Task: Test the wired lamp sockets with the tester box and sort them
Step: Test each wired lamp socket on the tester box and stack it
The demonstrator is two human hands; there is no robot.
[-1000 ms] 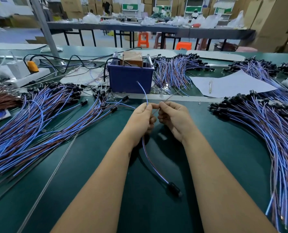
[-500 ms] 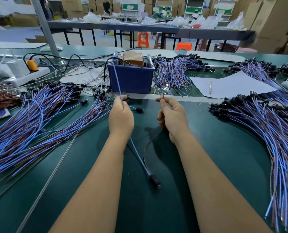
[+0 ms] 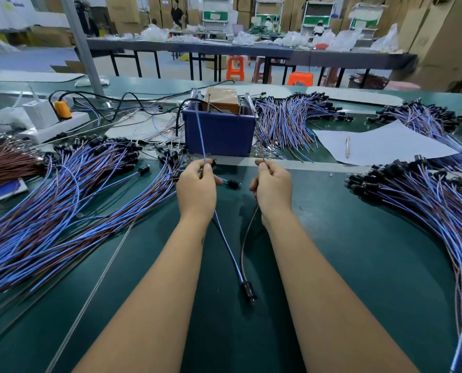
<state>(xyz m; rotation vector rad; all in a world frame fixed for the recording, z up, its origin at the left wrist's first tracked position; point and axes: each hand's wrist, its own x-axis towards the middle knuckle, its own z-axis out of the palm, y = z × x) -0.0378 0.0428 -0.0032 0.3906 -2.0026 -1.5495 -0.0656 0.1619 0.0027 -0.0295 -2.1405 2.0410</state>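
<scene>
- Head view: two bare hands are working over the green table [image 3: 359, 265], one lead each.
- The left hand [image 3: 196, 188] is pinching one blue wire [image 3: 201, 135], whose free end is reaching up to the left metal strip of the one blue tester box [image 3: 220, 133].
- The right hand [image 3: 274, 187] is pinching one brown wire [image 3: 247, 238]; its tip is standing just above the fingers, in front of the box.
- Both wires are running down to one black lamp socket [image 3: 248, 292], lying on the table between the forearms.
- Three big heaps of wired sockets are lying around: a left heap [image 3: 63, 200], a right heap [image 3: 426, 205], a far heap [image 3: 286, 119].
- One sheet of paper [image 3: 380, 146] is carrying one pen [image 3: 347, 147].
</scene>
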